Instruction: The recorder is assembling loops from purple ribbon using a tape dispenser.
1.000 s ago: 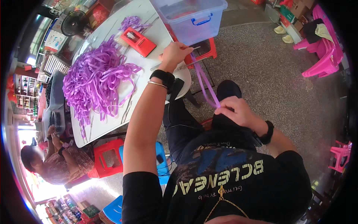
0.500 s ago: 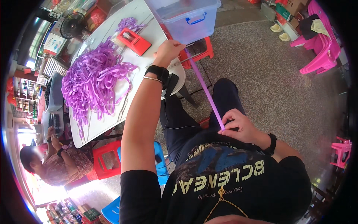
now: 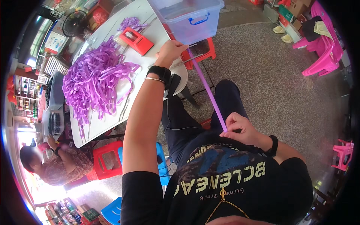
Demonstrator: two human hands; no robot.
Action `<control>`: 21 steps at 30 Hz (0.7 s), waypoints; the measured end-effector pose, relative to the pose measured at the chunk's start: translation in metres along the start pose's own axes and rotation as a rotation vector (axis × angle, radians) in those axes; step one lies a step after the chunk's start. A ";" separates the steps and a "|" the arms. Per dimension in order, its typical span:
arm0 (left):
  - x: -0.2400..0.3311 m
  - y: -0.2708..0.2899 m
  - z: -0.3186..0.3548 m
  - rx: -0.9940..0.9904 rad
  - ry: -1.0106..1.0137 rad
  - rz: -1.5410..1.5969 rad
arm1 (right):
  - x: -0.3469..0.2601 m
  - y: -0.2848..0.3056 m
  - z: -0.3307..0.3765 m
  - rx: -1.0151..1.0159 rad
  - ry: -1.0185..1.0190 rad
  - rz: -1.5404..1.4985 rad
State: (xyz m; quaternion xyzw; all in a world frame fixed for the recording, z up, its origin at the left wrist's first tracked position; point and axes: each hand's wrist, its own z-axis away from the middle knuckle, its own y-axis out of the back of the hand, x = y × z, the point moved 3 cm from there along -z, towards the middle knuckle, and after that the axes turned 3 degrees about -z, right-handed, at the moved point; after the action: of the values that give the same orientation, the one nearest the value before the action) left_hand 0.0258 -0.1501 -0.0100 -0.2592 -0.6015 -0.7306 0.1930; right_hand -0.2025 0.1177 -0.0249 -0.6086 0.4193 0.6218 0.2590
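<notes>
A narrow purple ribbon [image 3: 207, 88] is stretched taut from the table's right edge down toward my lap. Its lower end is pinched between the thumb and fingers of my right hand [image 3: 240, 129], close to my shirt. At the upper end, my left hand [image 3: 171, 51] is closed beside two thin metal rods [image 3: 196, 57] that stick out past the table edge. The ribbon meets the rods there; the left fingertips seem to hold it, partly hidden by the hand. Left of that arm, a big tangled heap of purple ribbon [image 3: 95, 78] covers much of the white table [image 3: 114, 122].
A red box-shaped holder [image 3: 137, 41] lies on the table beside a smaller ribbon pile [image 3: 131, 24]. Beyond my left hand, a clear plastic bin [image 3: 195, 24] rests above a red stool [image 3: 210, 50]. Another person [image 3: 63, 165] sits at the left, near a red stool [image 3: 107, 161].
My hands and the taut ribbon stay almost in place, with only a slight shift of the view. At the left, the other person's hands and arms have moved a little.
</notes>
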 end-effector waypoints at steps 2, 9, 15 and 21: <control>0.003 -0.001 0.002 0.017 0.019 -0.031 | -0.001 -0.001 0.001 -0.025 0.004 -0.161; 0.003 0.000 0.002 0.043 0.033 -0.058 | -0.034 0.007 -0.005 0.023 0.129 -0.036; 0.004 0.000 0.003 0.045 0.022 -0.091 | -0.045 0.008 -0.009 -0.023 0.185 0.066; 0.000 -0.002 0.003 0.047 0.044 -0.128 | -0.045 0.002 -0.019 -0.152 0.171 0.060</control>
State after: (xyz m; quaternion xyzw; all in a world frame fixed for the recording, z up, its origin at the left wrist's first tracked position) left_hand 0.0246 -0.1469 -0.0109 -0.1994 -0.6296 -0.7325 0.1652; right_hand -0.1881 0.1094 0.0210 -0.6647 0.4094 0.6050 0.1566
